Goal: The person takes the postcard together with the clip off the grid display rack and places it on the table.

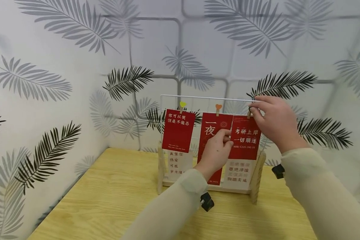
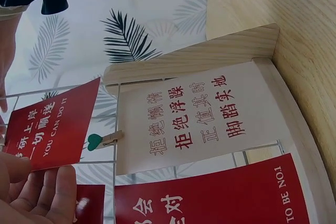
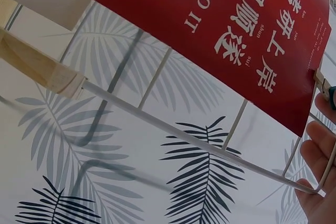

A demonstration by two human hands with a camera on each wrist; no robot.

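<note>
A red card with white lettering (image 1: 245,141) hangs at the upper right of a white wire rack (image 1: 204,97). My left hand (image 1: 217,150) pinches this card's left edge between thumb and fingers. At its top right, my right hand (image 1: 277,121) pinches a small wooden clothespin (image 3: 320,81) against the card and the wire. In the right wrist view the clothespin has a dark teal end, and right fingers (image 3: 317,142) reach around the rack's corner. Behind my left hand, a long red card (image 1: 209,133) is partly covered.
Another red card (image 1: 178,131) hangs on the left under a yellow heart clothespin (image 1: 182,105). An orange heart clothespin (image 1: 218,107) holds the long one. A green heart clothespin (image 2: 104,140) grips a white card (image 2: 152,156). Wooden feet (image 1: 258,176) support the rack on the wooden table (image 1: 117,196), near the patterned wall.
</note>
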